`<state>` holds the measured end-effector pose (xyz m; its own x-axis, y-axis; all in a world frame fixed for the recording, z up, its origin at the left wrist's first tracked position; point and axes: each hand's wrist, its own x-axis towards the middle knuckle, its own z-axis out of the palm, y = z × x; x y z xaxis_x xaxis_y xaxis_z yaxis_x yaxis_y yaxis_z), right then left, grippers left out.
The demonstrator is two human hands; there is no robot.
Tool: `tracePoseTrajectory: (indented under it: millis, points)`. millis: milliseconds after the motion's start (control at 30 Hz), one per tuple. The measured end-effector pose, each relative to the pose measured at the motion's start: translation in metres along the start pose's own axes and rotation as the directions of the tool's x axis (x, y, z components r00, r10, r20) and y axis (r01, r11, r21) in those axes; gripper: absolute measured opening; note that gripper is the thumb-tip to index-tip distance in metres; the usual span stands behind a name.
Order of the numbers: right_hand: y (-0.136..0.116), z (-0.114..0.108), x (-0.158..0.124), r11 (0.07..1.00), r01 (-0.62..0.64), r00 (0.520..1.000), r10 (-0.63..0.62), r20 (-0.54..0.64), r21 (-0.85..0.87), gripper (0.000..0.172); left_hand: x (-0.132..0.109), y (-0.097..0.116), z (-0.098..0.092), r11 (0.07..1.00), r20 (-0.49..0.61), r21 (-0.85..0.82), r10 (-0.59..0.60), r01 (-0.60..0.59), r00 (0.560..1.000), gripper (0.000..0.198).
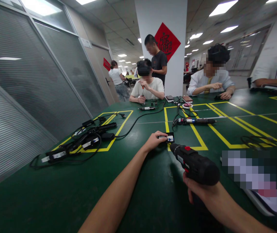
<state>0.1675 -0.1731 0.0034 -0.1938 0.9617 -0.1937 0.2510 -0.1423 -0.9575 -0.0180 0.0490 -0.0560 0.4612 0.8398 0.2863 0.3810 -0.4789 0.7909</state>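
While the right hand (196, 191) is wrapped tight around the grip of a black cordless screwdriver (194, 163) near the near edge of the green worktop (55, 194), the tool's nose points away at a small black labelled module (168, 138) just beyond it. The left hand (154, 140), arm stretched forward, pins that module flat with its fingertips on a yellow line toward the worktop's middle. This looks like lining up the bit; driving would call for a square, steady approach. Farther off lies a corded screwdriver (194, 121), and cabled adapters (87, 140) sit toward the left edge.

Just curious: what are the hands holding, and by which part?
The right hand grips the drill by its handle; left hand pinches a block by its left end.
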Motion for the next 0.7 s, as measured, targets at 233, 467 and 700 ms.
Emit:
tracePoseTrajectory:
  millis: [233, 467, 700]
  points:
    - [-0.0007, 0.0031, 0.0015, 1.0, 0.008, 0.999, -0.009, -0.034, -0.016, 0.028, 0.0008, -0.0018, 0.0013, 1.0, -0.008, 0.008, 0.008, -0.008, 1.0, 0.03]
    - [-0.0013, 0.0039, -0.0005, 0.999, 0.029, 0.999, -0.029, -0.025, 0.013, 0.025, 0.0005, -0.0008, 0.0011, 1.0, -0.005, 0.016, 0.001, 0.0, 1.0, 0.03]
    - [-0.0017, 0.0055, 0.0005, 0.999, 0.033, 0.999, -0.033, -0.03, 0.014, 0.024, 0.0014, -0.0053, 0.0008, 1.0, 0.001, 0.005, 0.017, -0.017, 1.0, 0.032]
